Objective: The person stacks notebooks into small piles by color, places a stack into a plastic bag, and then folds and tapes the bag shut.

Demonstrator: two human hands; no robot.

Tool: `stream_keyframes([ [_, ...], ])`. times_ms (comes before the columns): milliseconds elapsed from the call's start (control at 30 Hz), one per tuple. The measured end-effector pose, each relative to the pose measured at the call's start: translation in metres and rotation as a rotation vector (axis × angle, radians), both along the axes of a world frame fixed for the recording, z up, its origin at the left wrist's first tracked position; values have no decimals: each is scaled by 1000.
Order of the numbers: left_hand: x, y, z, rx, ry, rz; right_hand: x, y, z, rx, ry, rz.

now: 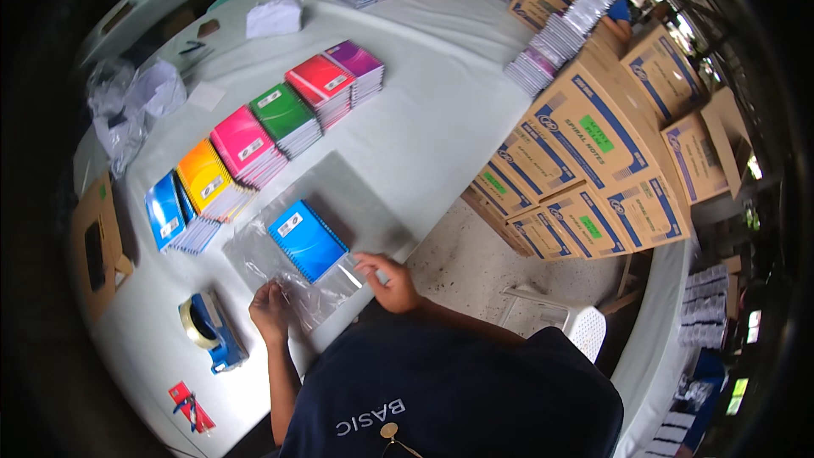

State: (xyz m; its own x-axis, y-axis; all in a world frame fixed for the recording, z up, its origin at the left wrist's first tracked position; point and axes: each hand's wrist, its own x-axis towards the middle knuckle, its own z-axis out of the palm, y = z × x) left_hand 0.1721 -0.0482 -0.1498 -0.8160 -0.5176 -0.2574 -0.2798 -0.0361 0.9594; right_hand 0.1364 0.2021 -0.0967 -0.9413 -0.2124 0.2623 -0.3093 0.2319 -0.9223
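Note:
A blue spiral notebook (308, 239) lies flat on a sheet of clear plastic (263, 254) that looks like a bag. My left hand (270, 309) is closed, with its fingers pinching the plastic's near left edge. At the notebook's near right corner is my right hand (388, 282), fingers apart and stretched toward it; whether they touch the plastic is hard to see. Beyond the plastic runs a row of notebook stacks: blue (166, 212), yellow (203, 176), pink (243, 146), green (286, 115), red (320, 82) and purple (353, 62).
A blue tape dispenser (222, 335) stands on the left of the white table (424, 68). Nearer lies a red card (192, 407) with a small tool on it. Crumpled plastic (153, 93) sits far left, beside an open carton (97, 246). Stacked cartons (585, 136) and a white chair (585, 331) stand right.

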Motion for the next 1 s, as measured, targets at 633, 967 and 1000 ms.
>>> stream_keyframes([
  [633, -31, 12, 22, 131, 18, 23, -4, -93, -3, 212, -114, 189],
  [967, -3, 3, 28, -1128, 249, 41, 6, -82, -4, 19, -124, 40],
  [1000, -5, 16, 39, -886, 222, -76, 7, -81, -4, -17, -180, 80],
])
